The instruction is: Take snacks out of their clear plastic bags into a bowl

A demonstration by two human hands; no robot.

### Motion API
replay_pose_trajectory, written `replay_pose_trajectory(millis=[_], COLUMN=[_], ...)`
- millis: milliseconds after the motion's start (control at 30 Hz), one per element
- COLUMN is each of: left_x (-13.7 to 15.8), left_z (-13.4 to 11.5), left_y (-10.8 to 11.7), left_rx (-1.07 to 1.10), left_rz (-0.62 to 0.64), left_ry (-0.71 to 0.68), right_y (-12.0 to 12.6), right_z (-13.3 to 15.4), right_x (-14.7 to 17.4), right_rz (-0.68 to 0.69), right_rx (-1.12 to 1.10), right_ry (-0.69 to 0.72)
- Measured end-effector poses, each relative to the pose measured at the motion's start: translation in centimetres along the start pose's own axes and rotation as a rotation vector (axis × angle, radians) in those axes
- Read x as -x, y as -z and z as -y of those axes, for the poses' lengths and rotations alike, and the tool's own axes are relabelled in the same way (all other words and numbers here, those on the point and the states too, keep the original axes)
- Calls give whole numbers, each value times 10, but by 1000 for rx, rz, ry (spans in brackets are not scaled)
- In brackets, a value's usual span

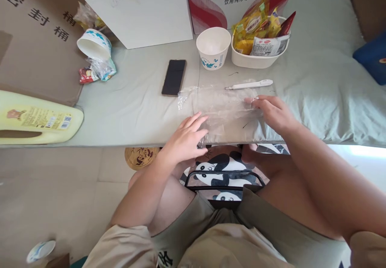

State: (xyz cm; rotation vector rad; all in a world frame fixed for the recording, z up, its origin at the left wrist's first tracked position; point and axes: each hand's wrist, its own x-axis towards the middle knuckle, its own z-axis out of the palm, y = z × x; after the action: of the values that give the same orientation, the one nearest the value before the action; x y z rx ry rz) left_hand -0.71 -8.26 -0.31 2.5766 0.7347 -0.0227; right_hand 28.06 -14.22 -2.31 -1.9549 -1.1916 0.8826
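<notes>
Your L hand (188,137) is wide, fingers spread, nearer you than the paper bowl (213,48) & a bit to its L, at the near-L edge of the clear plastic bag (220,103). That bag lies flat-ish & crinkled on the pale green cloth (325,71), on your side of the bowl, well apart from it. Your R hand (276,113), nearer you than the bowl & off to its R, is narrow, fingertips closed on the bag's R end, w/ one tip showing thru the film. A white pen-like tool (253,84) lies nearer you than the bowl & to its R, thin tip at the bag's far edge. Phone (174,77), screen dark, sits L of the bowl & a bit nearer you. Oval tub (255,61) w/ snack packs (256,26) is just beside the bowl, R side. Red/white carton (205,6) stands behind the bowl; yellow jug (68,117) is well L of it, nearer you.
</notes>
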Motion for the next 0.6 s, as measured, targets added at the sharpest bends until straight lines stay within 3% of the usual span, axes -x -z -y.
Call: replay_pose_trajectory(millis=[100, 267, 367, 467, 533, 600], left_x=[-5, -8, -7, -7, -10, -17], left_z=[5, 28, 39, 43, 43, 41], left_y=[-1, 10, 14, 13, 11, 8], left_rx=[109, 773, 1020, 977, 969, 1028], left_rz=[-150, -413, -332, -168, -177, -284], left_ry=[41, 376, 408, 310, 379, 507], right_y=[1, 2, 0, -2, -3, -4], right_z=[4, 7, 8, 9, 10, 9], right_x=[-2, -1, -1, -3, -4, -5], right_rz=[-37, -86, -113, -124, -129, -129], right_rx=[-52, -7, 51, 75, 73, 55], right_ry=[-44, -42, -90, -138, -140, -130])
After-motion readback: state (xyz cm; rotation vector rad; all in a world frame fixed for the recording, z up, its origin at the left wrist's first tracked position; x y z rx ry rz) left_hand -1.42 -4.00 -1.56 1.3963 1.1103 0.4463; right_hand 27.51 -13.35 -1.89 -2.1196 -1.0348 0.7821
